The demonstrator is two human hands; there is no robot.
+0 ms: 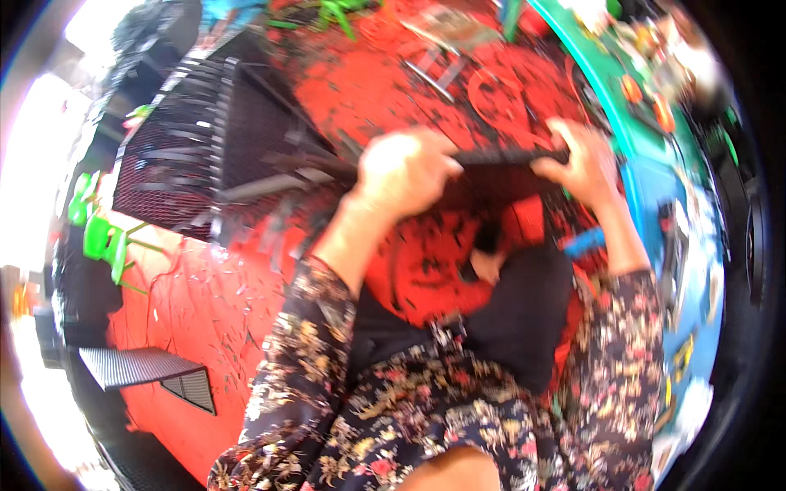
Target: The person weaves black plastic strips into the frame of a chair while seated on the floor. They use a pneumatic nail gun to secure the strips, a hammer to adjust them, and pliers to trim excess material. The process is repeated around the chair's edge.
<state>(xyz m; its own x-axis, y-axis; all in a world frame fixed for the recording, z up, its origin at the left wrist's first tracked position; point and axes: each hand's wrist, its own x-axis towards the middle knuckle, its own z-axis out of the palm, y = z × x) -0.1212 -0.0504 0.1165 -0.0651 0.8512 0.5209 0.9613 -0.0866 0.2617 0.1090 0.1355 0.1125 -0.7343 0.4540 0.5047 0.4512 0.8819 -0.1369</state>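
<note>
Between my hands, in front of my bent knees, is a dark flat panel (509, 155), tilted so that mostly its upper edge shows. My left hand (403, 170) is closed round its left end, and my right hand (580, 165) grips the right end with thumb and fingers. Motion blurs my hands and the panel, so its surface is hard to make out. To the left of my left hand stand large black mesh panels (266, 135) with slatted edges, several dark strips leaning against them.
Black scraps litter the red floor (205, 295). A bent grey mesh piece (135, 366) lies lower left, below a green stool (105, 237). Along the right runs a green-and-blue table (643, 176) holding orange-handled tools (663, 113). A metal frame (438, 75) lies ahead.
</note>
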